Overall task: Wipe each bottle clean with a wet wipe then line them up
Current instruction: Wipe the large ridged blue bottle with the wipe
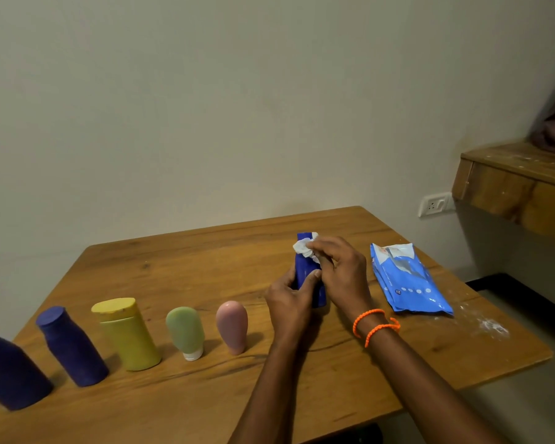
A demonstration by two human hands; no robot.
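Note:
A blue bottle [304,267] stands upright on the wooden table [180,270], and my left hand [290,299] grips its lower body. My right hand [342,272] pinches a crumpled white wet wipe [304,246] against the bottle's upper part. To the left, several bottles stand in a row: a pink one [232,326], a green one [185,331] on its white cap, a yellow one [127,334], a dark blue one [71,346] and another dark blue one [8,370] at the frame's left edge.
A blue pack of wet wipes [407,280] lies on the table right of my hands. White powder specks [491,326] mark the table's right corner. A wooden ledge [519,184] and a wall socket [434,205] are at the right, beyond the table.

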